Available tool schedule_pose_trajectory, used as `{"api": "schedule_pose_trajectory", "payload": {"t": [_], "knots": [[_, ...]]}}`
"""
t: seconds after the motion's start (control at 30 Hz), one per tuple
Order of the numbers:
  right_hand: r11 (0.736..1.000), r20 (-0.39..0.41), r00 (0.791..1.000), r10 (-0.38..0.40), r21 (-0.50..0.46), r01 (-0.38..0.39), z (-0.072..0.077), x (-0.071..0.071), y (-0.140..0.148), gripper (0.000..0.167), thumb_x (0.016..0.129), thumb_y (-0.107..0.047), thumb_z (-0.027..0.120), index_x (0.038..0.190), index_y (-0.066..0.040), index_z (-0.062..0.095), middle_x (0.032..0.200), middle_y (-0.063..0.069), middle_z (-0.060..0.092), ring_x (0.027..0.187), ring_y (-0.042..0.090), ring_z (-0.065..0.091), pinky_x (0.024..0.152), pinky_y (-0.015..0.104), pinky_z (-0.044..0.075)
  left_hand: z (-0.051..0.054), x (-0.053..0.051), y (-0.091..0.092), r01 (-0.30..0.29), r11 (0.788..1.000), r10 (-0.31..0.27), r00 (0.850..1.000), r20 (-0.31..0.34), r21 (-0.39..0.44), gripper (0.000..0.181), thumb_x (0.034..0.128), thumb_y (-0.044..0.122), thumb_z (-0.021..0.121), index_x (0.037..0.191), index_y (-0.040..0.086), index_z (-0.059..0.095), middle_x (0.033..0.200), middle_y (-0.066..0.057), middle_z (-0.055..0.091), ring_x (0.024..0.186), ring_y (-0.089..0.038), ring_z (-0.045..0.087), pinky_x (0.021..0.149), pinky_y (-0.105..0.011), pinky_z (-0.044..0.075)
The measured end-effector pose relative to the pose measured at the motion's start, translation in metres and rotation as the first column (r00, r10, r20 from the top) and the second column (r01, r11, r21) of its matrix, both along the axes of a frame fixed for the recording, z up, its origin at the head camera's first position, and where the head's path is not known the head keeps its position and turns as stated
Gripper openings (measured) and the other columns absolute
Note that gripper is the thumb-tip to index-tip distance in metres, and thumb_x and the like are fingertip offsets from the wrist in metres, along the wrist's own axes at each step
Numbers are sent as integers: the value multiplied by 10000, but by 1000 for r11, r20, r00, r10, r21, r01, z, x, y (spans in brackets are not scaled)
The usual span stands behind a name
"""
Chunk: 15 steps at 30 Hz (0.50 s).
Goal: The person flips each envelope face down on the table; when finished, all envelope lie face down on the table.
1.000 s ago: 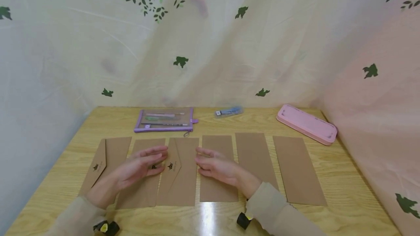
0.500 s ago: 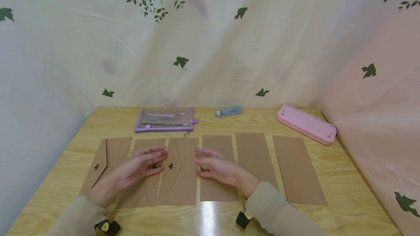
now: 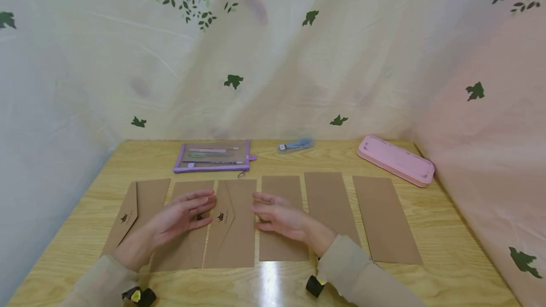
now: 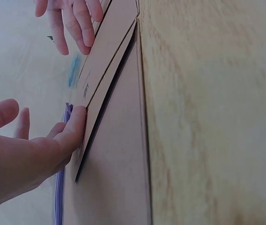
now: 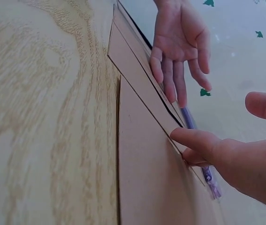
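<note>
One big leaf-print sheet (image 3: 281, 60) hangs behind a wood table (image 3: 456, 255), with six brown envelopes (image 3: 386, 221) lying across it in a row. Further back there's a see-through purple-edged pouch (image 3: 213, 168) on the left, pink case (image 3: 396, 160) on the right. Left hand (image 3: 181, 217) is over the second envelope (image 3: 181, 257), right hand (image 3: 279, 217) over the fourth (image 3: 283, 250), fingers loosely spread, tips along the third envelope's (image 3: 232, 236) long edges; can't tell if they're actually touching. Little blue pack (image 3: 296, 145) sits between pouch and case.
</note>
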State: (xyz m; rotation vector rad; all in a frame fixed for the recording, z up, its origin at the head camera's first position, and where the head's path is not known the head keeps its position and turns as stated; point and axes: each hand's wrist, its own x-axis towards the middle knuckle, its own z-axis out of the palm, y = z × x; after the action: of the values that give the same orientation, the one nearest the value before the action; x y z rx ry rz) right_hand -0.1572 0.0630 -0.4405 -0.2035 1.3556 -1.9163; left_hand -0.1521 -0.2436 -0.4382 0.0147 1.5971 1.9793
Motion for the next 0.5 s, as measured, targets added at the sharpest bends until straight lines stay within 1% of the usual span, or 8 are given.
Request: {"api": "schedule_pose_trajectory", "payload": {"t": [0.07, 0.2, 0.33, 0.43, 0.5], "knots": [[1000, 4, 1000, 2, 0, -2, 0, 0, 0, 751, 1035, -128, 546, 1599, 34, 78, 1649, 289, 13, 1512, 438, 66, 1179, 571, 275, 0, 1, 0, -3, 1000, 3, 1000, 2, 3, 494, 1089, 180, 482, 1534, 6, 359, 1603, -193, 319, 1444, -273, 349, 1119, -453, 424], [1000, 28, 1000, 2, -11, -1, 2, -1, 2, 759, 1048, -138, 521, 1612, -6, 31, 1642, 306, -7, 1513, 441, 56, 1160, 620, 275, -1, 1, 0, 1, 1000, -1, 1000, -2, 4, 486, 1088, 182, 483, 1529, 14, 367, 1599, -189, 328, 1428, -266, 369, 1119, -461, 422], [1000, 56, 998, -5, -28, 7, 4, -1, 2, 763, 1055, -136, 499, 1620, -44, -5, 1644, 298, -44, 1519, 426, 29, 1145, 660, 265, 0, 0, 0, -5, 1000, 5, 1000, 4, 6, 476, 1089, 184, 480, 1525, 25, 374, 1582, -166, 366, 1398, -245, 401, 1113, -462, 430], [999, 56, 998, -10, -30, 12, 5, 0, 1, 784, 1047, -145, 525, 1622, -51, 1, 1643, 299, -42, 1518, 430, 20, 1139, 670, 263, 1, -1, -1, -20, 1000, 20, 1000, 9, 6, 436, 1087, 179, 486, 1495, 45, 416, 1528, -123, 446, 1358, -220, 439, 1098, -443, 448], [999, 53, 998, -15, -32, 16, 5, 1, -1, 797, 1041, -152, 542, 1622, -49, 7, 1642, 303, -31, 1517, 435, 17, 1134, 679, 265, 2, -1, -1, -28, 1000, 28, 1000, 7, 6, 370, 1084, 176, 490, 1442, 79, 478, 1470, -84, 506, 1331, -207, 461, 1085, -424, 460]]}}
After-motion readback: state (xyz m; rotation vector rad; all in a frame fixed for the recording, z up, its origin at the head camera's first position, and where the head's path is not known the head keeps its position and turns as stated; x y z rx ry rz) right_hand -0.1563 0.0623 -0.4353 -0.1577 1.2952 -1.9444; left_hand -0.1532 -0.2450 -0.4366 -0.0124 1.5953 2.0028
